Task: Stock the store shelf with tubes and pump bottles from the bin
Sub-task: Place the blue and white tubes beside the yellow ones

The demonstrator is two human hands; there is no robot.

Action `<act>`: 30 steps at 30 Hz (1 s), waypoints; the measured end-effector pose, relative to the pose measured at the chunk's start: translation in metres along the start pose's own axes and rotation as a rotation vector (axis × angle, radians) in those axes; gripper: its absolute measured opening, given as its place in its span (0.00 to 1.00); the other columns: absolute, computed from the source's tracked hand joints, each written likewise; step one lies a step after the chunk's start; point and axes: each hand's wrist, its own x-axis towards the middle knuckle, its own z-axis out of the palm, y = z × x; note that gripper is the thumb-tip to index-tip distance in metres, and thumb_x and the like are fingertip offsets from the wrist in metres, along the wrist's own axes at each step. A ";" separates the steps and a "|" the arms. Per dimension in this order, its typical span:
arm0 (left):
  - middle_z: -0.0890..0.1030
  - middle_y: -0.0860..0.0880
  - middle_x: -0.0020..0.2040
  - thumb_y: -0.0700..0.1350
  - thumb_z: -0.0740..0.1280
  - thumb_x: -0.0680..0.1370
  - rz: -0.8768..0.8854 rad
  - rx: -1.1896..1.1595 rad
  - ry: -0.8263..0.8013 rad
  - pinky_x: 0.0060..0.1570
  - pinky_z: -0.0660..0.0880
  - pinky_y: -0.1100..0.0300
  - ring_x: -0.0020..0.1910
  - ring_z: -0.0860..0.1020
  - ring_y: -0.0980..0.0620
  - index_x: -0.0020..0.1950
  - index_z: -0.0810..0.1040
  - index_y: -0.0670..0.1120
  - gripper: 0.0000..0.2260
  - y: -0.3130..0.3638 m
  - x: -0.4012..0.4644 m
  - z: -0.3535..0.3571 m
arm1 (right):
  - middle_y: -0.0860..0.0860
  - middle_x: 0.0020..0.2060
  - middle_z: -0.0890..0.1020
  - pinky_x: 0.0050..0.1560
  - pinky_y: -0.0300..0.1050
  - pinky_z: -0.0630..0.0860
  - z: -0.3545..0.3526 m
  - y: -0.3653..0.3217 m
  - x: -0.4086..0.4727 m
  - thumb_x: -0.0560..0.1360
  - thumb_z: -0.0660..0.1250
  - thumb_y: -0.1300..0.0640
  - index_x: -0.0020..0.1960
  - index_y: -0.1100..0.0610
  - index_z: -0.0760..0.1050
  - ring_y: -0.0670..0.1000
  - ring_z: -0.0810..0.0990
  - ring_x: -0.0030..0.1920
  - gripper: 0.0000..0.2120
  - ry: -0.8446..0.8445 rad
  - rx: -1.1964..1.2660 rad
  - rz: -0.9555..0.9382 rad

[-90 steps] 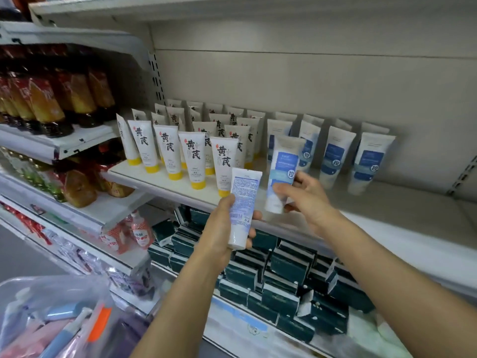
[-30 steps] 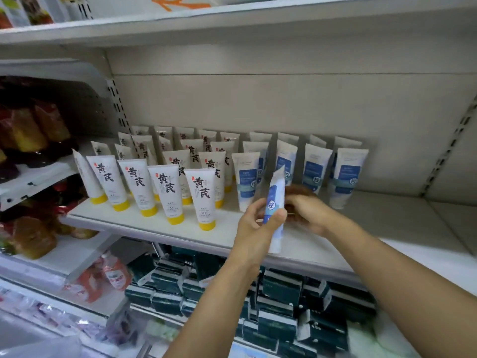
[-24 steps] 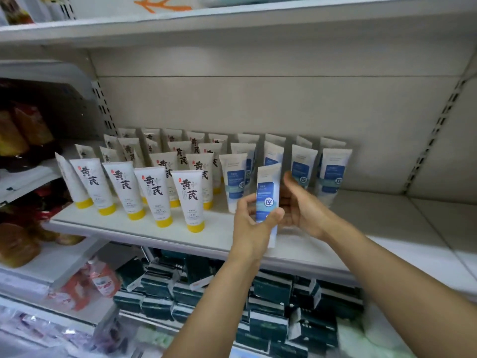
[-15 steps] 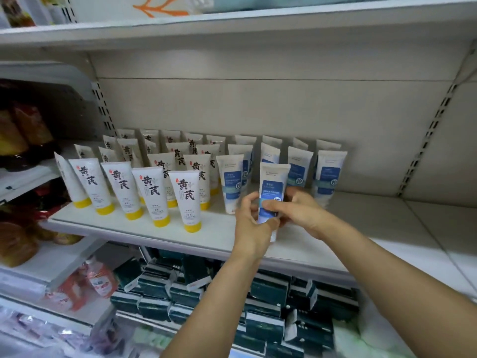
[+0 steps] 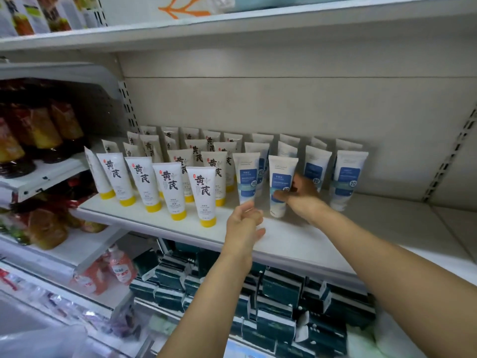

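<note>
A white tube with a blue label point(image 5: 280, 182) stands cap-down on the white shelf point(image 5: 284, 244), in the front of the blue-label row. My right hand point(image 5: 300, 197) holds it around the lower body with thumb and fingers. My left hand point(image 5: 245, 223) hovers just in front of the shelf edge, fingers loosely curled, holding nothing. Another blue-label tube point(image 5: 246, 178) stands to the left of the held one. White tubes with yellow caps point(image 5: 204, 195) fill the shelf's left half in several rows.
More blue-label tubes point(image 5: 346, 177) stand to the right; beyond them the shelf is bare. Dark green boxes point(image 5: 281, 301) sit on the shelf below. Snack bags point(image 5: 38, 133) fill the left shelving. A clear plastic bin corner point(image 5: 38, 342) shows at bottom left.
The tube went from both hands down onto the shelf, standing upright. My left hand let go and drew back toward the shelf edge; my right hand stays on the tube.
</note>
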 end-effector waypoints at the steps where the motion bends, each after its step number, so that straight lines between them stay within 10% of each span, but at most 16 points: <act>1: 0.78 0.46 0.56 0.38 0.64 0.79 -0.003 -0.009 0.006 0.55 0.78 0.55 0.54 0.77 0.50 0.64 0.75 0.46 0.13 0.001 0.000 -0.001 | 0.53 0.65 0.77 0.58 0.47 0.71 0.000 0.000 0.001 0.73 0.72 0.61 0.66 0.55 0.69 0.55 0.76 0.64 0.24 0.002 0.000 -0.001; 13: 0.77 0.46 0.60 0.39 0.64 0.80 -0.045 0.040 -0.072 0.58 0.77 0.53 0.58 0.76 0.50 0.67 0.72 0.45 0.16 0.004 -0.002 0.019 | 0.52 0.65 0.76 0.56 0.43 0.69 -0.004 0.005 0.003 0.73 0.72 0.60 0.66 0.54 0.68 0.51 0.76 0.61 0.24 -0.061 -0.013 -0.019; 19: 0.78 0.51 0.53 0.41 0.64 0.79 -0.028 0.087 -0.129 0.62 0.74 0.50 0.53 0.75 0.55 0.49 0.75 0.53 0.06 0.008 -0.003 0.032 | 0.51 0.63 0.77 0.59 0.45 0.71 -0.010 0.012 0.003 0.72 0.74 0.57 0.66 0.53 0.67 0.51 0.76 0.61 0.26 -0.091 -0.031 -0.001; 30: 0.80 0.45 0.55 0.39 0.63 0.80 0.049 -0.056 0.029 0.55 0.79 0.51 0.54 0.79 0.47 0.62 0.75 0.45 0.11 0.004 -0.015 0.028 | 0.54 0.48 0.78 0.47 0.47 0.76 -0.023 0.039 -0.025 0.76 0.60 0.64 0.53 0.55 0.72 0.56 0.78 0.48 0.09 0.102 -0.126 0.042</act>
